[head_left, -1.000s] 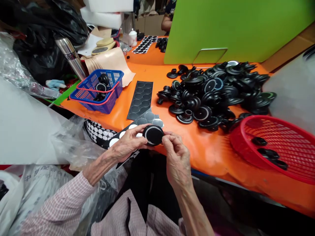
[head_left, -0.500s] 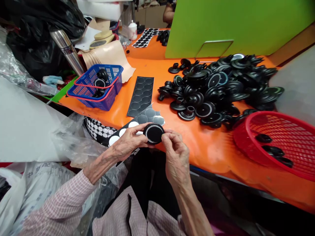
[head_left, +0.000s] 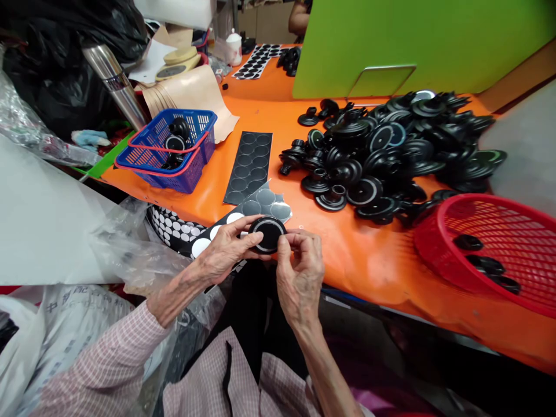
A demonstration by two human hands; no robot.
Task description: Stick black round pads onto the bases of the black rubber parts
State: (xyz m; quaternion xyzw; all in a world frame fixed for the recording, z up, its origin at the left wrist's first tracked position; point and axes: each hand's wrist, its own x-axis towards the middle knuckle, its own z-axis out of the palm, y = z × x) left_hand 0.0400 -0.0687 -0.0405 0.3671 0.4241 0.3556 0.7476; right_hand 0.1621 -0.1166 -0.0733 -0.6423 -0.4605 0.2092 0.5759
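My left hand is closed on a black round disc part with a pale ring on its face. Its thumb lies over the left of that face, and the other fingers are behind. At the disc's right edge my right hand pinches with thumb and forefinger; whether something thin is between them I cannot make out. Under and behind the hands lies a sheet of round stickers, with bare white circles at its lower left. A dark sticker sheet lies flat just beyond it.
A large heap of black disc parts covers the table's right side. At front right is a red basket with several black parts. A blue basket sits left, near a steel flask. A green board stands behind the heap.
My right hand has shifted left and turned inward along the disc's edge. My left thumb has moved onto the disc's face, and the disc has moved slightly left.
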